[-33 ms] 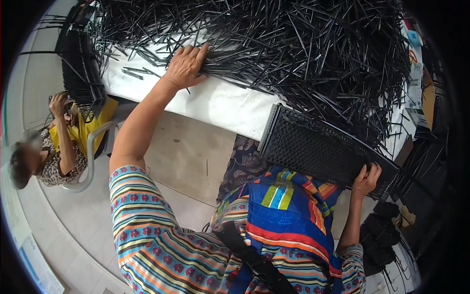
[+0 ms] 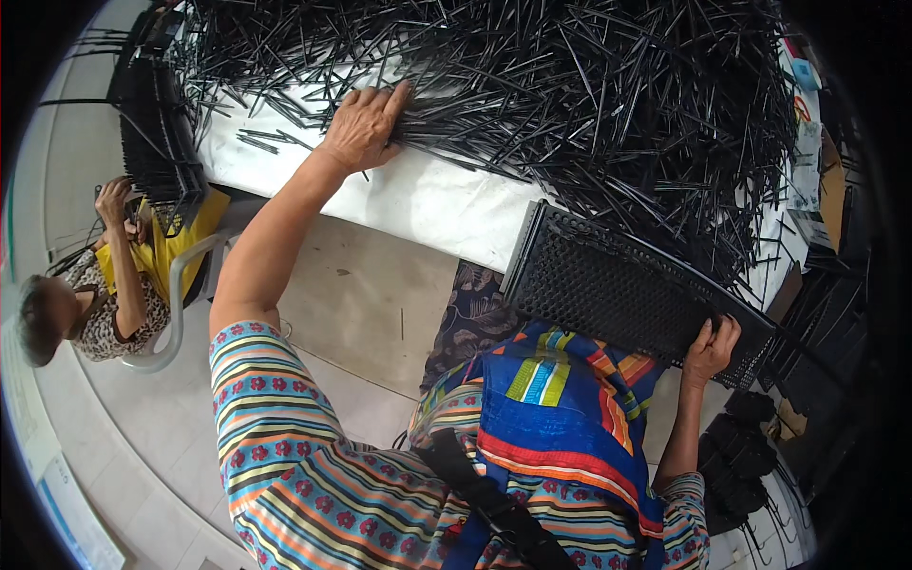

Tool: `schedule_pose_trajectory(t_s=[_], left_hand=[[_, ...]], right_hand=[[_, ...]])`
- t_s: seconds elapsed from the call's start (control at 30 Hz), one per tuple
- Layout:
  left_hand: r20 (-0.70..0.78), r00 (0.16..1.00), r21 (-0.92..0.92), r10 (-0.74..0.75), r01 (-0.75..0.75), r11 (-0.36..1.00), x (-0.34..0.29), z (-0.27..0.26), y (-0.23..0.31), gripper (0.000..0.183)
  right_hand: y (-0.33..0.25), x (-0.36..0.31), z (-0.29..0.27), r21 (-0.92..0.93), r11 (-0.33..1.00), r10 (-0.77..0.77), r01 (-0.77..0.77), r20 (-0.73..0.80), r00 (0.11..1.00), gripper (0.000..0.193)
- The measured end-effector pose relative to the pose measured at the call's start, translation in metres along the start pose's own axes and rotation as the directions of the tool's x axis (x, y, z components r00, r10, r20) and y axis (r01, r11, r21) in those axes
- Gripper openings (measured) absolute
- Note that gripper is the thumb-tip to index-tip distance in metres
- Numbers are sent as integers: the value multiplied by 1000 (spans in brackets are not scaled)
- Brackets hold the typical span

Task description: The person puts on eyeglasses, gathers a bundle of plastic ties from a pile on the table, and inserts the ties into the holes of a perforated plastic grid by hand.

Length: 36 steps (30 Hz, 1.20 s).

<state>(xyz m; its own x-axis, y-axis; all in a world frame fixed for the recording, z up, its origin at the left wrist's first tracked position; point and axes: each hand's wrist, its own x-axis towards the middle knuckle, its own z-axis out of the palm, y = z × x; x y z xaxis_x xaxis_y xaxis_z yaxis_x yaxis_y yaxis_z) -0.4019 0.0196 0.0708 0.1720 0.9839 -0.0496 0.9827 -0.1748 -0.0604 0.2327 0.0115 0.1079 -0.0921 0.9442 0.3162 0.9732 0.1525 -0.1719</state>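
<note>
My left hand rests at the near edge of a big heap of thin black plastic sticks, fingers stretched over them and thumb apart. What lies under the palm is hidden. A single short stick end pokes out below the wrist. On my right, a black perforated plastic tray leans tilted between the table edge and my lap. My right hand grips its near rim towards the right end, with the fingertips over the edge.
The heap covers much of a white-topped table. At the left, another person sits by a stack of black racks. Black parts hang at lower right, and a cardboard piece stands at the far right.
My left hand has shifted very slightly to the right over the sticks. The right hand and the tray have stayed put.
</note>
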Motion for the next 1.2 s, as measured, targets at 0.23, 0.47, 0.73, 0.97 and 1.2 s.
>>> schedule_pose_trajectory(t_s=[0.23,0.47,0.73,0.97,1.2], left_hand=[[-87,995,-113,-50,40,993,4,23,2,85],[-118,992,-128,42,-57,990,12,26,-9,88],[-90,991,-28,99,-102,994,20,14,-14,81],[55,974,320,221,-227,920,56,-70,-26,78],[163,980,475,114,-179,861,81,-164,-39,87]], right_hand=[[-2,1,-2,-9,1000,-15,15,-12,1000,17],[0,2,-3,24,1000,-1,1,10,1000,16],[2,3,-4,46,999,10,-11,24,1000,17],[0,2,-6,70,996,50,-53,44,998,18],[3,6,-3,80,997,-13,13,4,1000,20]])
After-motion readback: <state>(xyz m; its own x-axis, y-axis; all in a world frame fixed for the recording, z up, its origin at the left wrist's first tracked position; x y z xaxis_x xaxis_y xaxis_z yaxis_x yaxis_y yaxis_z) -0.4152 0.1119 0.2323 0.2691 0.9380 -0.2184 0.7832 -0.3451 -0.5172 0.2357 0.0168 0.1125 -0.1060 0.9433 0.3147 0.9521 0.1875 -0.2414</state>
